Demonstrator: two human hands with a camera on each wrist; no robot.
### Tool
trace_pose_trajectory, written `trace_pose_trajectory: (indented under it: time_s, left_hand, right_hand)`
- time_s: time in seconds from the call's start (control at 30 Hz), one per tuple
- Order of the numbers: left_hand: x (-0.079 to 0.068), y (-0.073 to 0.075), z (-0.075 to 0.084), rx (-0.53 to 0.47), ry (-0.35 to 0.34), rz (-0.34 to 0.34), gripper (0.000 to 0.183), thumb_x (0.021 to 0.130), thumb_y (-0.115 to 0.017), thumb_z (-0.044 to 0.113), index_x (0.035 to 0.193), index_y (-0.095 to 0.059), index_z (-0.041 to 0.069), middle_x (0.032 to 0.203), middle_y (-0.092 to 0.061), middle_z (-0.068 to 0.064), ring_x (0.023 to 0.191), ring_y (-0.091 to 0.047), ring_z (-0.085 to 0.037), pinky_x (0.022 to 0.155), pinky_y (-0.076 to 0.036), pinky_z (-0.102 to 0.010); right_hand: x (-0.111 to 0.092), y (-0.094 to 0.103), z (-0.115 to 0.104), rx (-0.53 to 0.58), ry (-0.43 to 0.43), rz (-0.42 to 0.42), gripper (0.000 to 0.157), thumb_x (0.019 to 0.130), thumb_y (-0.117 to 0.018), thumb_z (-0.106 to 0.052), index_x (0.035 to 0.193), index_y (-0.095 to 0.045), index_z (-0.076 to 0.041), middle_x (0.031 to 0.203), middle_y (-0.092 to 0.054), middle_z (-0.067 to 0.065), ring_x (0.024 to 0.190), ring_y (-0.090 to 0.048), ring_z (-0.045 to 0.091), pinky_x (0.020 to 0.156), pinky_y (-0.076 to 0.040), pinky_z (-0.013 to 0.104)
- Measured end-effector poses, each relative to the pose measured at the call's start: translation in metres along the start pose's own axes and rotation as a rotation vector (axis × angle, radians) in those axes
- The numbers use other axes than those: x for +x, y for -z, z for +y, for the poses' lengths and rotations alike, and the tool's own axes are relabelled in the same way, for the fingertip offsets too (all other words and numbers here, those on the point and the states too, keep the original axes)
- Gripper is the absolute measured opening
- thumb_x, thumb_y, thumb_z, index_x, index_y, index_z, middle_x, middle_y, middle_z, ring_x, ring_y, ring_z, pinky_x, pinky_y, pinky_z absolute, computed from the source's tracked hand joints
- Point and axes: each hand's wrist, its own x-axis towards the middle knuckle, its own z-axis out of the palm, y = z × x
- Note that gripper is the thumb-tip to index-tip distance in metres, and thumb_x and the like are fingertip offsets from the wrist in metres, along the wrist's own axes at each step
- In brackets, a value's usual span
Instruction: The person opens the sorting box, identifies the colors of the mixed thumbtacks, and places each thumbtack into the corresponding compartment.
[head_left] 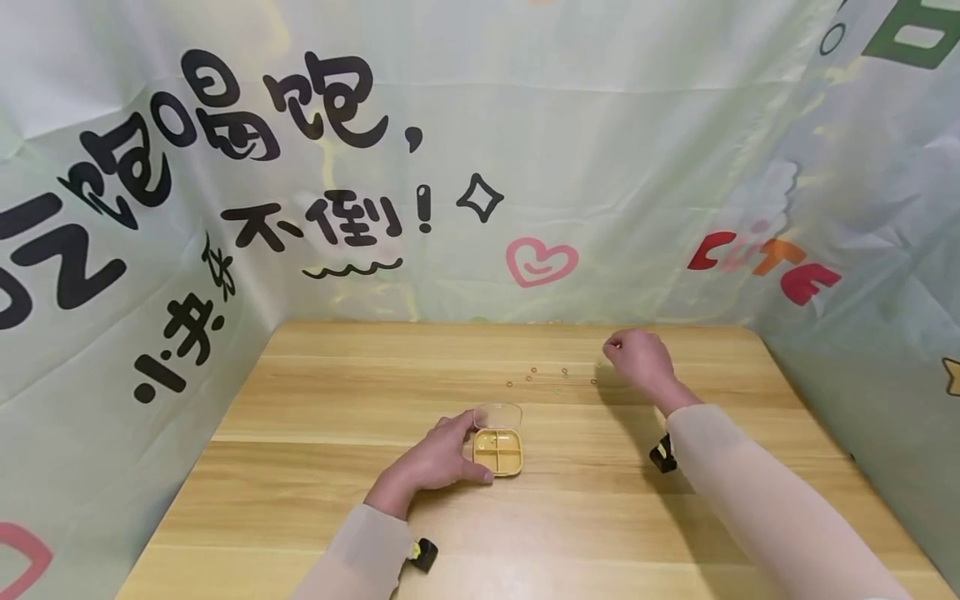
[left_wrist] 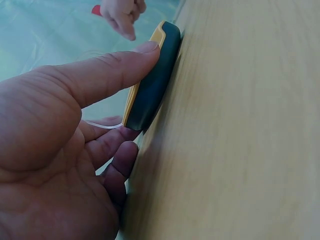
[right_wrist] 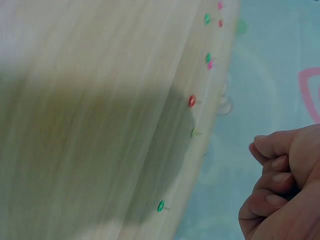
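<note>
Yellow box (head_left: 498, 453) sits gripped by the left hand (head_left: 442, 454). Right hand (head_left: 641, 360) hovers near small rings (head_left: 565, 371), fingers curled closed; whether it holds one, I cannot tell

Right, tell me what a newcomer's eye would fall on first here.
Probably the big black lettering across the left part of the cloth backdrop. Next, the small yellow box on the table, its clear lid open, gripped from its left by the left hand. Then the tiny coloured rings scattered on the table farther back.

Yellow sectioned box (head_left: 498, 452) open; tiny rings (right_wrist: 192, 101) scattered beyond.
</note>
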Motion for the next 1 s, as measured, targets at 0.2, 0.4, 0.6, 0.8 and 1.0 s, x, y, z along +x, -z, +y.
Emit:
trace_pose_trajectory:
  time_s: [0.2,0.4,0.6,0.8,1.0]
  left_hand:
    - [-0.001,0.002,0.0,-0.006,-0.007,0.002,0.086,0.077,-0.094,0.037,0.147,-0.052,0.012,0.144,-0.063,-0.011,0.133,-0.047,-0.028,0.114,-0.039,-0.056]
    - [-0.001,0.0,0.001,-0.007,-0.005,0.003,0.084,0.076,-0.094,0.037,0.144,-0.053,0.012,0.14,-0.065,-0.009,0.132,-0.048,-0.028,0.113,-0.039,-0.056]
    - [0.0,0.0,0.001,0.005,-0.002,0.005,0.086,0.075,-0.094,0.037,0.146,-0.052,0.012,0.141,-0.064,-0.009,0.132,-0.048,-0.027,0.114,-0.04,-0.055]
    - [0.0,-0.002,0.0,0.003,0.006,0.005,0.089,0.075,-0.095,0.037,0.149,-0.051,0.013,0.142,-0.064,-0.008,0.133,-0.048,-0.026,0.115,-0.04,-0.053]
    - [0.0,-0.001,0.0,0.0,0.009,0.007,0.091,0.075,-0.095,0.036,0.151,-0.05,0.012,0.142,-0.064,-0.008,0.132,-0.048,-0.026,0.115,-0.039,-0.053]
  right_hand:
    - [0.011,-0.009,0.006,-0.028,-0.036,-0.067,0.027,0.107,-0.056,-0.017,0.106,-0.078,-0.002,0.093,-0.077,0.014,0.066,-0.06,0.02,0.067,-0.053,0.043]
    - [0.016,-0.02,0.008,-0.05,-0.07,-0.099,0.028,0.106,-0.057,-0.018,0.087,-0.074,-0.007,0.068,-0.062,0.002,0.058,-0.047,0.017,0.058,-0.042,0.035]
    - [0.018,-0.025,0.012,-0.074,-0.076,-0.103,0.034,0.104,-0.051,-0.015,0.073,-0.064,-0.012,0.057,-0.041,-0.002,0.054,-0.037,0.016,0.053,-0.035,0.033]
    - [0.018,-0.028,0.015,-0.079,-0.064,-0.09,0.029,0.104,-0.051,-0.014,0.097,-0.078,-0.006,0.071,-0.065,0.005,0.058,-0.047,0.019,0.055,-0.039,0.035]
    - [0.021,-0.031,0.013,-0.099,-0.068,-0.092,0.029,0.103,-0.052,-0.013,0.093,-0.078,-0.007,0.076,-0.069,0.008,0.06,-0.049,0.021,0.055,-0.039,0.035]
